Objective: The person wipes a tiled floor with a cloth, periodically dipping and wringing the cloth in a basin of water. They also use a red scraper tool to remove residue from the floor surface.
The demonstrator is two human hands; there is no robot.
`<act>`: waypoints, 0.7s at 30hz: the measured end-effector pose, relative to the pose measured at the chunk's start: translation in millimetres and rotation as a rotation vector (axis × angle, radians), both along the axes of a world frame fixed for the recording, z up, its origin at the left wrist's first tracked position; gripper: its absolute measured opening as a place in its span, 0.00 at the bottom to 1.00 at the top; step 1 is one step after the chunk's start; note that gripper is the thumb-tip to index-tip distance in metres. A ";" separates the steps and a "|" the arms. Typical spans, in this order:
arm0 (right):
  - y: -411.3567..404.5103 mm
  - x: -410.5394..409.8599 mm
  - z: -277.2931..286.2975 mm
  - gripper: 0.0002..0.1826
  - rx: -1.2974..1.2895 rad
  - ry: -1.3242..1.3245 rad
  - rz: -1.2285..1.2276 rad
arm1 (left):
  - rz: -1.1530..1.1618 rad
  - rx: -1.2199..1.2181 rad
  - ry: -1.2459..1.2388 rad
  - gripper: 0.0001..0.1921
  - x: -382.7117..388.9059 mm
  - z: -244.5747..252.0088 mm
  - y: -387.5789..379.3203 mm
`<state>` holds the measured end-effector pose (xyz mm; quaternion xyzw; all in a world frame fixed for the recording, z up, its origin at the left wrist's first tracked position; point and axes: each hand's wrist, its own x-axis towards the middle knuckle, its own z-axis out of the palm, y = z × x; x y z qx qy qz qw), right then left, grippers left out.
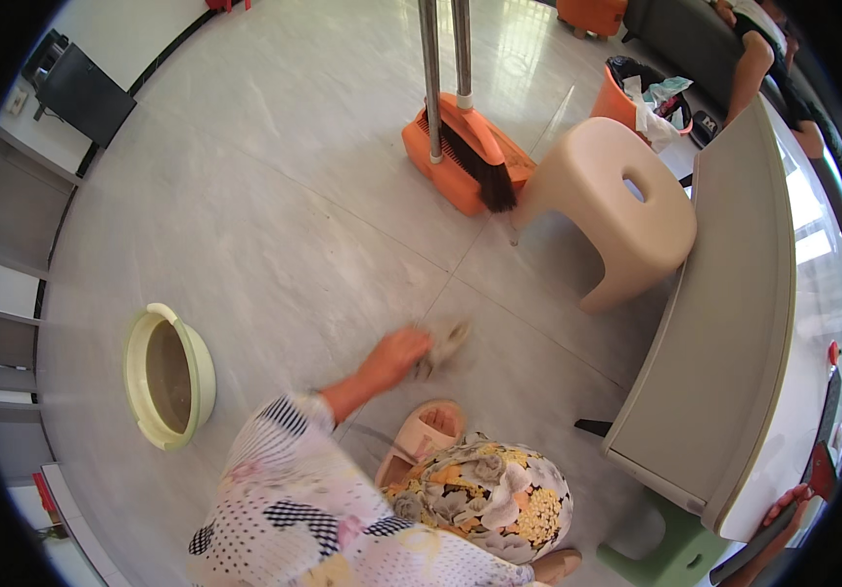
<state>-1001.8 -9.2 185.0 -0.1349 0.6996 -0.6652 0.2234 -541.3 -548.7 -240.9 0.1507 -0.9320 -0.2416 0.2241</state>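
Observation:
My left hand (pixel 396 357), blurred, reaches down to the grey tiled floor, palm down. It is closed on a crumpled light-brown cloth (pixel 449 345), also blurred, which lies against the floor. Just below the hand is my pink slipper (pixel 434 433), beside my knee in flowered trousers (pixel 498 495). A pale green and cream basin (pixel 204 370) holding murky brownish water stands to the left. My right hand is out of view.
A broom (pixel 490 172) rests in an orange dustpan (pixel 457 187). Right are a beige stool (pixel 633 191), full orange bin (pixel 611 103), table (pixel 714 315) and green stool (pixel 685 554). Another person's bare leg (pixel 747 73) shows at upper right; a hand (pixel 788 502), apparently another person's, shows at lower right.

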 end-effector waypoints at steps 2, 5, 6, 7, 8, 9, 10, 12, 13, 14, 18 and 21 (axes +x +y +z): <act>-10.4 4.9 4.0 0.16 0.016 -0.018 -0.081 | -0.068 0.016 -0.484 0.20 60.9 -1.5 44.5; -33.8 16.2 8.3 0.16 0.108 0.093 -0.176 | -0.006 -0.117 -0.264 0.19 57.6 -26.7 16.0; -39.5 18.1 8.1 0.16 0.164 0.196 -0.169 | 0.086 -0.102 -0.298 0.18 40.0 -33.9 -8.4; -43.5 19.8 7.1 0.16 0.209 0.299 -0.162 | 0.182 -0.077 -0.376 0.16 16.8 -37.3 -45.6; -45.6 18.3 5.7 0.23 0.268 0.328 -0.176 | 0.278 -0.076 -0.298 0.15 -6.6 -34.7 -87.9; -45.2 17.5 1.8 0.22 0.251 0.329 -0.200 | 0.379 -0.049 -0.255 0.14 -28.7 -28.3 -117.3; -43.5 14.4 -1.9 0.21 0.192 0.322 -0.203 | 0.370 -0.080 -0.143 0.14 -42.8 -21.6 -124.7; -37.1 8.3 -11.0 0.19 0.073 0.312 -0.210 | 0.349 -0.153 0.081 0.14 -57.9 0.7 -125.2; -33.4 5.7 -14.2 0.18 0.029 0.321 -0.208 | 0.239 -0.146 0.128 0.15 -58.7 10.9 -105.1; -31.5 4.3 -17.3 0.17 -0.001 0.326 -0.204 | 0.186 -0.118 0.162 0.15 -55.4 17.4 -70.3; -32.1 6.2 -20.1 0.15 0.016 0.300 -0.279 | -0.321 0.212 -0.223 0.17 -49.1 4.3 62.2; -40.7 7.5 -17.8 0.15 0.081 0.290 -0.446 | -0.372 0.296 -0.118 0.15 -87.2 -30.7 30.9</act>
